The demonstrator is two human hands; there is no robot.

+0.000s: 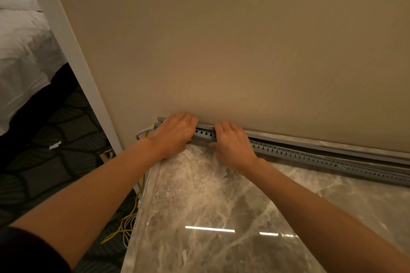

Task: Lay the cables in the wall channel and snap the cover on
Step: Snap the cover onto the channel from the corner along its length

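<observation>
A beige wall fills the upper frame, and a polished marble surface spreads across the lower right. A white-sheeted bed sits at upper left above dark patterned carpet. Where wall meets marble, the grey perforated wall channel runs from just left of centre out to the right edge, dropping slightly as it goes. The cover lies along its top. It looks seated between the hands, but a dark gap shows beneath it further right. The left hand grips the channel's left end, fingers curled over the cover and thumb at the front face. The right hand pinches the same way just beside it. Yellow and white cables leave the left end and trail down towards the lower left. The unseated length lies rightward along the channel's long axis, so the right hand is nearer and would likely lead the pressing that way.
</observation>
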